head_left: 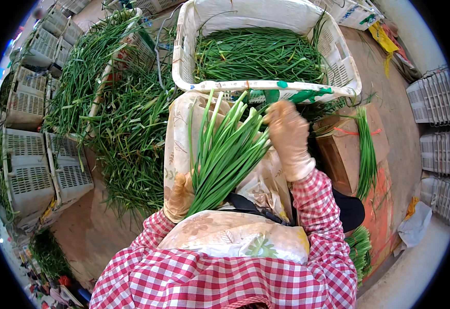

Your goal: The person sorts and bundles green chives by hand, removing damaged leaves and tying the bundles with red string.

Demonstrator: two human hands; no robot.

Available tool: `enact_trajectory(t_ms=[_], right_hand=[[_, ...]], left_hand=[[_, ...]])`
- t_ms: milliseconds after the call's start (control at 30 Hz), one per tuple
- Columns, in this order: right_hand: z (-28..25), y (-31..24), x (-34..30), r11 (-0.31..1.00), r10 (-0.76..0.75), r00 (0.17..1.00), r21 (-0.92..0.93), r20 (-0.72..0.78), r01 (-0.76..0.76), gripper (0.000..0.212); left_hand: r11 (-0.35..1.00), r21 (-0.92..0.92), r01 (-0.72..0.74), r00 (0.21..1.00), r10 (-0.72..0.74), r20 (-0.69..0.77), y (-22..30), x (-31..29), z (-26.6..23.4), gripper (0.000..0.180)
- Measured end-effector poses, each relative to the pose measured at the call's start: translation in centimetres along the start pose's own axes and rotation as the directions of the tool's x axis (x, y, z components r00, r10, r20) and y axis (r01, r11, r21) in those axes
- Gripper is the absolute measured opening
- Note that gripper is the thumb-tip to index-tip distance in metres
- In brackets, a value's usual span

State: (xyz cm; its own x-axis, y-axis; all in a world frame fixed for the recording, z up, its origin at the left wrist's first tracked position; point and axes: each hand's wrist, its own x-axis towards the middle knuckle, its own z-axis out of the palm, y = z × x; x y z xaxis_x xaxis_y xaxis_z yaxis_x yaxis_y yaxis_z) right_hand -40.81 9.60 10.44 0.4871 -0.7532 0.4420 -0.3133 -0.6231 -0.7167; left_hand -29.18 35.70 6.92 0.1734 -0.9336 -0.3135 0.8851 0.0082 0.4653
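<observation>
A loose bunch of garlic chives [230, 154] lies slanted across my lap, its pale stalk ends pointing up and away from me. My left hand [179, 198], in a stained glove, is closed around the lower left side of the bunch; the leaves hide part of its fingers. At the upper right of the bunch, my right hand [289, 135], also gloved, has its fingers pinched at the pale end of a chive stalk. A soiled, leaf-patterned apron [178, 131] covers my lap under the bunch.
Just ahead stands a white plastic crate [266, 85] with more chives inside. Loose chives [132, 139] heap up on the left. A tied chive bundle [367, 157] rests on a cardboard box [338, 152] at right. Stacked crates [27, 165] line the left side.
</observation>
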Motion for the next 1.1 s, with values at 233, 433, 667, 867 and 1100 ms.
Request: enact_trajectory(t_ms=[233, 433, 667, 867, 1100], right_hand=[[-6.7, 9.4, 1.9, 0.738, 0.259, 0.960, -0.620, -0.107, -0.268, 0.023], [-2.8, 0.2, -4.7, 0.703, 0.243, 0.674, 0.352, 0.698, -0.618, 0.047], [-0.5, -2.2, -2.6, 0.392, 0.265, 0.759, 0.653, 0.594, -0.648, 0.068], [-3.2, -1.4, 0.3, 0.044, 0.410, 0.828, 0.898, 0.383, -0.437, 0.052], [-16.1, 1.8, 4.1, 0.070, 0.295, 0.636, 0.648, 0.713, -0.759, 0.052]], left_hand=[[0.985, 0.151, -0.080, 0.975, 0.108, -0.193, 0.0, 0.0, -3.6, 0.051], [0.859, 0.512, -0.011, 0.898, 0.234, -0.372, 2.4, 5.0, 3.6, 0.058], [0.583, 0.749, -0.316, 0.928, 0.352, 0.119, 1.1, 10.2, 8.7, 0.040], [0.567, 0.641, -0.517, 0.856, 0.345, 0.386, -1.4, 12.9, 11.3, 0.034], [0.654, 0.661, -0.366, 0.926, 0.325, 0.192, 7.5, 11.9, 11.4, 0.051]])
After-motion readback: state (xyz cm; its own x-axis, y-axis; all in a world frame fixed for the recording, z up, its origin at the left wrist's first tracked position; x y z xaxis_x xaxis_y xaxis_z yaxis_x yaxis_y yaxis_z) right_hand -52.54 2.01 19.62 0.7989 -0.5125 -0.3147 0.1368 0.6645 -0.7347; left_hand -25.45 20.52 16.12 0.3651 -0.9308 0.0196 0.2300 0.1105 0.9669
